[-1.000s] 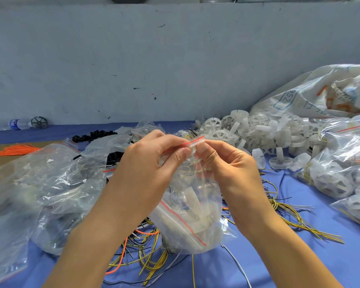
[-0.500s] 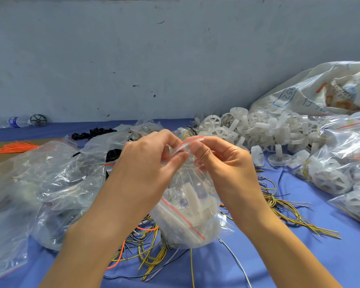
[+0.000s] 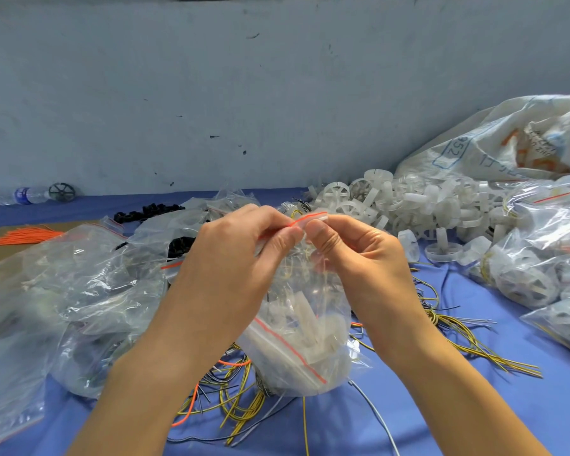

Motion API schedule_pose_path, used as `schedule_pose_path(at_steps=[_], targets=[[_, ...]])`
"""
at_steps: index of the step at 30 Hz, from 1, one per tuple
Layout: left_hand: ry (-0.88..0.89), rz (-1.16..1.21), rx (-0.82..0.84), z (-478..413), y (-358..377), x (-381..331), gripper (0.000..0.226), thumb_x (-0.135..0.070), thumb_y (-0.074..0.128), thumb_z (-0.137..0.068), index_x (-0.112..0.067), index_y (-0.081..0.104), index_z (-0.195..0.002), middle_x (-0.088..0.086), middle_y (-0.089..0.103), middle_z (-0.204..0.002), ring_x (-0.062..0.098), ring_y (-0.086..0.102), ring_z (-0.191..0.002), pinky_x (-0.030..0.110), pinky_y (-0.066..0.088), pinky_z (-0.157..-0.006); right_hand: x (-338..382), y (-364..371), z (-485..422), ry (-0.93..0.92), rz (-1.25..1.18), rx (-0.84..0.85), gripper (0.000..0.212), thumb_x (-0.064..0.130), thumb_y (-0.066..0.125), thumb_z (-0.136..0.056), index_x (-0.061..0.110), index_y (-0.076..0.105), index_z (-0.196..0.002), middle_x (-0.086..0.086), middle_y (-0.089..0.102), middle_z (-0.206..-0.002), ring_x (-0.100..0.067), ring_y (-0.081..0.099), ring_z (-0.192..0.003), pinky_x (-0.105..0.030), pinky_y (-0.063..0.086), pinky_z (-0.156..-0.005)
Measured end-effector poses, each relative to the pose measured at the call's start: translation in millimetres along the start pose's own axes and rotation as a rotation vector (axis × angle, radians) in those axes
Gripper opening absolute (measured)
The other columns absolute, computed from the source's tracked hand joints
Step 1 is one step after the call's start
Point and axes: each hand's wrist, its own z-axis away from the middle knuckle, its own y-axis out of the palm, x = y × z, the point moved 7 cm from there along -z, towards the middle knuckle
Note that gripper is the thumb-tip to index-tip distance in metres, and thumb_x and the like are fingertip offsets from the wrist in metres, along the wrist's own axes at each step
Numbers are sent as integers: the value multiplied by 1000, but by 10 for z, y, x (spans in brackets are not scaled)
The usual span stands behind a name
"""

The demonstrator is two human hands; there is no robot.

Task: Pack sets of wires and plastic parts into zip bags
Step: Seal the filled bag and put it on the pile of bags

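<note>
Left hand and right hand pinch the red-striped seal of the clear zip bag, fingers curled tight. The bag holds white plastic parts and sits over loose wires on the blue worktop. The white sack at right reads "952".

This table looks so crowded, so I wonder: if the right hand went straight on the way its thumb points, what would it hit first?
Probably the left hand: the right hand points at its thumb across the red-striped seal of the clear plastic zip bag both pinch.
</note>
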Motion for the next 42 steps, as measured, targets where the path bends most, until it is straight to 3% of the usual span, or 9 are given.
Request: schedule_pose_path(at_steps=[9, 14, 19, 26, 29, 32, 35, 39, 42], targets=[[-20, -98, 27, -9, -35, 162, 9, -35, 67, -87, -28, 69, -92, -11, 67, -88, 4, 64, -86, 32, 49, -82, -128, -176, -57, 91, -78, -124, 15, 31, 67, -87, 21, 77, -86, 7, 70, -78, -9, 60, -71, -21, 52, -69], [-80, -95, 98, -7, -136, 392, 7, -38, 66, -86, -32, 68, -89, -19, 68, -86, -9, 61, -86, 4, 41, -71, -235, -375, -130, 198, -254, -226, 15, 26, 60, -91, 15, 71, -91, -1, 75, -85, -16, 73, -78, -24, 59, -73], [-210, 196, 114, 10, -138, 621, 17, -45, 67, -80, -30, 72, -87, -9, 74, -84, 12, 70, -81, 33, 54, -80, -288, -487, -144, 226, -277, -279, 15, 21, 56, -97, 15, 68, -93, 1, 74, -80, -13, 70, -68, -25, 59, -66], [-351, 506, 27, 50, 15, 828, 25, -43, 70, -76, -22, 74, -90, -1, 75, -82, 7, 69, -74, 17, 55, -73, -308, -549, -211, 195, -244, -266, 5, 23, 61, -95, 21, 64, -99, -1, 72, -86, -17, 70, -71, -29, 59, -67], [-357, 490, -7, 51, 46, 857, 27, -47, 68, -77, -25, 74, -91, -2, 75, -81, 8, 69, -75, 25, 57, -76, -191, -574, -271, 59, 3, -235, 19, 34, 67, -89, 26, 62, -106, 5, 67, -88, -15, 68, -77, -33, 56, -76], [-340, 478, -16, 34, 68, 849, 23, -47, 68, -78, -27, 74, -90, -6, 75, -81, 4, 69, -74, 21, 55, -73, 79, -491, -284, -218, 542, -180, 34, 46, 66, -88, 29, 60, -117, 12, 65, -107, -9, 63, -99, -27, 48, -88], [-309, 492, -14, 24, 70, 797, 15, -41, 69, -78, -30, 73, -87, -9, 75, -85, 5, 70, -76, 17, 54, -74, 308, -240, -244, -509, 1024, -70, 46, 51, 60, -91, 28, 57, -130, 7, 58, -126, -16, 51, -119, -40, 39, -105], [-257, 500, 18, 24, 73, 709, 13, -38, 69, -78, -34, 72, -91, -7, 75, -90, 11, 70, -86, 20, 55, -82, 237, 40, -303, -477, 1184, 186, 53, 61, 52, -89, 27, 60, -129, 7, 66, -117, -18, 54, -117, -49, 31, -112], [-240, 483, 28, 14, 84, 698, 9, -31, 70, -81, -36, 70, -88, -9, 74, -89, 8, 69, -85, 18, 54, -82, 163, 132, -328, -493, 1164, 278, 26, 44, 65, -89, 26, 71, -108, 5, 71, -99, -24, 60, -93, -44, 43, -95]])
